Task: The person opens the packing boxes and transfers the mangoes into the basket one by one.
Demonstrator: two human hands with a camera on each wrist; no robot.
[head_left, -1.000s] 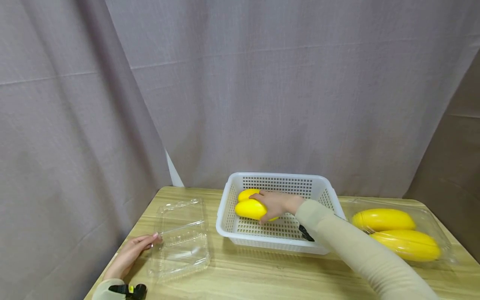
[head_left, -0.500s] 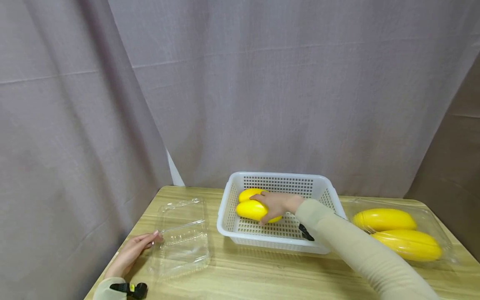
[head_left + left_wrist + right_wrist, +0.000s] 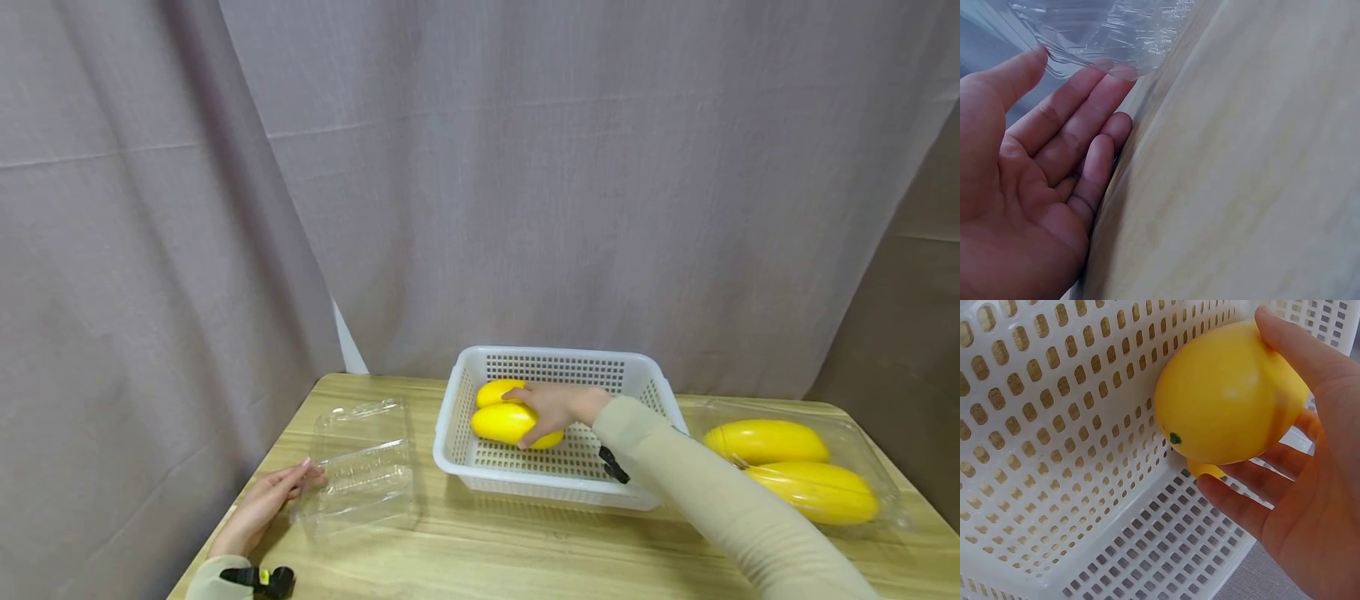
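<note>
Inside a white perforated basket (image 3: 536, 482), my right hand (image 3: 557, 405) grips a smooth yellow oval melon (image 3: 501, 423). In the right wrist view, the thumb lies over the melon (image 3: 1222, 394) and the fingers reach round its other side; a small green spot marks its end. Behind it in the basket lies a second yellow melon (image 3: 495, 392), partly hidden. At the left, my left hand (image 3: 262, 504) pinches the edge of a clear plastic clamshell box (image 3: 367, 477) between thumb and fingertips. The left wrist view shows that plastic edge (image 3: 1110, 37) at the fingertips.
Another clear plastic box (image 3: 862, 442) with two yellow melons (image 3: 817, 492) in it stands on the right of the wooden table (image 3: 480, 558), partly behind the right forearm. A grey curtain (image 3: 525, 208) hangs behind the table.
The clamshell box's near part has shifted slightly in the left hand's pinch. The right hand keeps its grip on the melon, which has hardly moved.
</note>
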